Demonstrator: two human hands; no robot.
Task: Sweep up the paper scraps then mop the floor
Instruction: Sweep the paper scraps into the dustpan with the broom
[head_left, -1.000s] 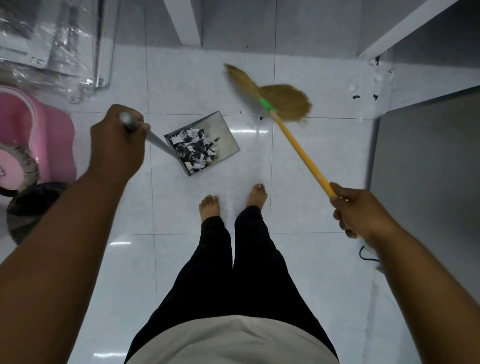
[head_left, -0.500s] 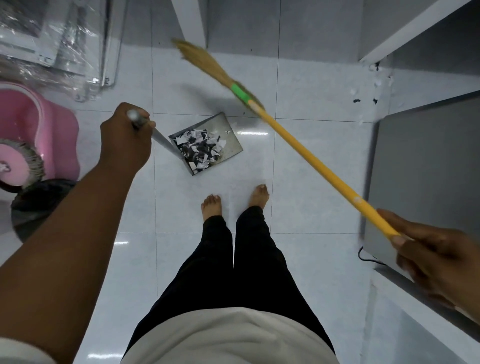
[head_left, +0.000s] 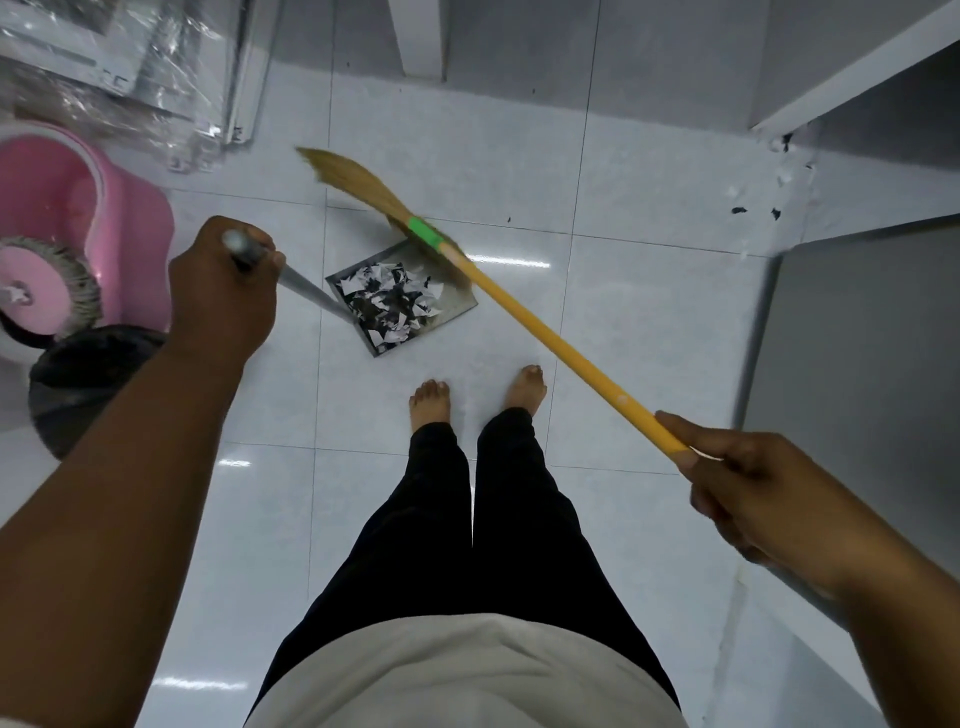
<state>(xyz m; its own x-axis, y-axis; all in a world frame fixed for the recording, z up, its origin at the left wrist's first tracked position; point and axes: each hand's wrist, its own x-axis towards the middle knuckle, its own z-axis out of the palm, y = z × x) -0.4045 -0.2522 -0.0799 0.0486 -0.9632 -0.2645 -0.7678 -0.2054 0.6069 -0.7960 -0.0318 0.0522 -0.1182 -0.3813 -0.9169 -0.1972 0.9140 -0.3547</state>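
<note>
Left hand (head_left: 223, 296) grips the handle of the dustpan (head_left: 457, 307), which sits low at the floor just beyond the feet, heaped with paper scraps (head_left: 395, 306), while the right hand (head_left: 753, 488) holds the broom (head_left: 545, 335) slanting across its far edge, so a careless swing or tilt could scatter them.

Floor (head_left: 649, 338): glazed tile, smooth, glossy, with bright reflections. Dustpan (head_left: 452, 310): grey metal, dull sheen. Paper scraps (head_left: 392, 306): matt paper. Broom (head_left: 519, 312): rough, straw-like bristles and a smooth yellow handle. Bucket (head_left: 130, 223): pink plastic, smooth. Wrapping (head_left: 166, 88): clear plastic film, crinkled, shiny. Trousers (head_left: 441, 545): black matt cloth.
</note>
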